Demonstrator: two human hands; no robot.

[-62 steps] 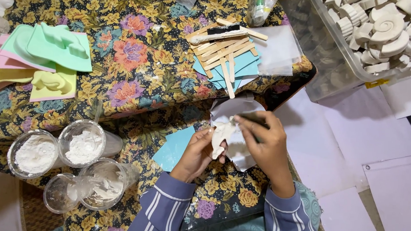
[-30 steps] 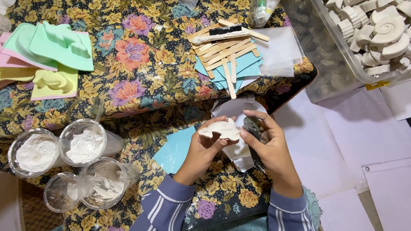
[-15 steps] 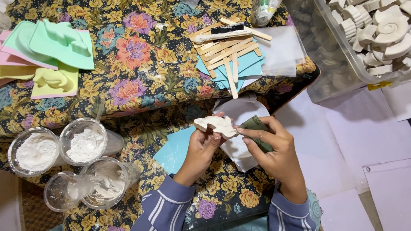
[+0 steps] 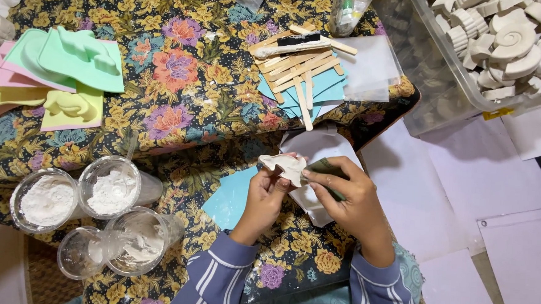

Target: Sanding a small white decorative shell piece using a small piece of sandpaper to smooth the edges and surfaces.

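Note:
My left hand (image 4: 262, 198) grips a small white plaster figure (image 4: 284, 166) from below, holding it up over my lap. My right hand (image 4: 348, 196) pinches a dark green piece of sanding paper (image 4: 326, 169) against the figure's right edge. A white sheet (image 4: 314, 145) lies under both hands, with a light blue sheet (image 4: 234, 196) to its left on the floral cloth.
Plastic cups of white powder (image 4: 47, 199) (image 4: 109, 187) stand at the lower left, beside two more cups (image 4: 136, 240). Green, pink and yellow moulds (image 4: 65, 67) lie at the left. Wooden sticks (image 4: 299, 67) rest on blue sheets. A clear bin of white casts (image 4: 504, 41) sits at the right.
The plaster figure has been turned from upright to lying flat between my hands, and the green paper now presses against its right side.

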